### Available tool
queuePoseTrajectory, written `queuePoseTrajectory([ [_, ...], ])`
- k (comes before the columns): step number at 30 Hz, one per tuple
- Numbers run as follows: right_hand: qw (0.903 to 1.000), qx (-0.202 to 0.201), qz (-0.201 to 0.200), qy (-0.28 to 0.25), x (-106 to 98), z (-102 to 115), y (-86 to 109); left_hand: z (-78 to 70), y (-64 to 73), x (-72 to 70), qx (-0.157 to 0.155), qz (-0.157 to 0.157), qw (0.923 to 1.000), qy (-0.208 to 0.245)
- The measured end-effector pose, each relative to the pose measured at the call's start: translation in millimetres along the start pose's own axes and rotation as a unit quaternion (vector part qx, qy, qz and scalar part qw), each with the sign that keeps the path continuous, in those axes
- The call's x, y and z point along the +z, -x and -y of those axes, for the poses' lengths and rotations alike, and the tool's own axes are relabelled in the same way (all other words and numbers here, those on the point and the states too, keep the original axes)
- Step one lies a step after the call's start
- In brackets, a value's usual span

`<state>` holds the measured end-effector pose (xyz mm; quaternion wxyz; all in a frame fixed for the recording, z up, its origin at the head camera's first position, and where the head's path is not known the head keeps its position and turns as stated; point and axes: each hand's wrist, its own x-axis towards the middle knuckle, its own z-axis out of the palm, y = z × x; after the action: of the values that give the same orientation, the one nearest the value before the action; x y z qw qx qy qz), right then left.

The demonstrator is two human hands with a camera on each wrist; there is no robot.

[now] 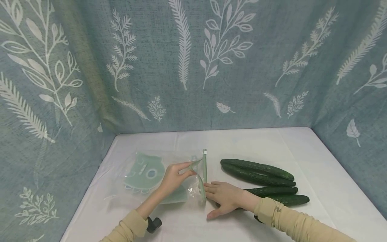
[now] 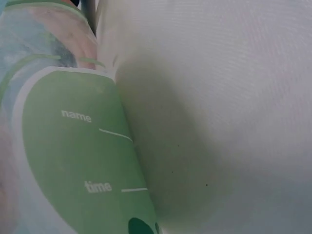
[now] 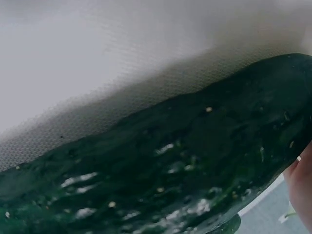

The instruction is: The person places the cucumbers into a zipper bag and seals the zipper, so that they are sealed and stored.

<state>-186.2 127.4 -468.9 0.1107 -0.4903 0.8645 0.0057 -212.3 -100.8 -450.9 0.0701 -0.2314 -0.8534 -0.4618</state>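
Observation:
A clear zip bag [image 1: 133, 164] printed with a pale green cartoon lies flat, its mouth facing right. My left hand [image 1: 175, 178] pinches the upper edge of that mouth between thumb and fingers, lifting it apart from the lower edge. In the left wrist view the bag's green label [image 2: 78, 146] reads "name" and "time". Just right of the mouth, my right hand [image 1: 225, 195] holds a cucumber [image 3: 161, 161], palm down, fingertips at the bag's green edge. Its dark end shows between thumb and fingers; the hand and forearm hide most of it in the head view.
Several dark green cucumbers [image 1: 257, 171] lie side by side on the right of the white table [image 1: 242, 141]. A small black device [image 1: 154, 224] is at the left wrist. Blue-green leaf-patterned curtains [image 1: 193, 111] stand around the table's back and sides.

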Motion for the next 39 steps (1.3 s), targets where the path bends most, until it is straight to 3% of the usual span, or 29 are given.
queuePoseTrajectory([
  [22,0.9992,0.007,0.01,-0.039,-2.8,-2.5,-0.3,1.6,3.6,5.0,0.005,0.013,0.9998,-0.012],
  [26,0.9968,0.012,0.01,-0.078,-3.2,-5.0,3.2,2.8,4.6,9.1,0.007,0.012,0.9998,-0.015],
  [34,0.9887,0.019,-0.032,-0.145,-6.9,-9.3,11.8,2.8,7.2,12.7,0.019,0.007,0.9994,-0.029],
  [39,0.9768,0.031,-0.054,-0.205,-7.9,-10.7,17.6,2.4,7.3,12.6,0.036,0.0,0.9985,-0.041],
])
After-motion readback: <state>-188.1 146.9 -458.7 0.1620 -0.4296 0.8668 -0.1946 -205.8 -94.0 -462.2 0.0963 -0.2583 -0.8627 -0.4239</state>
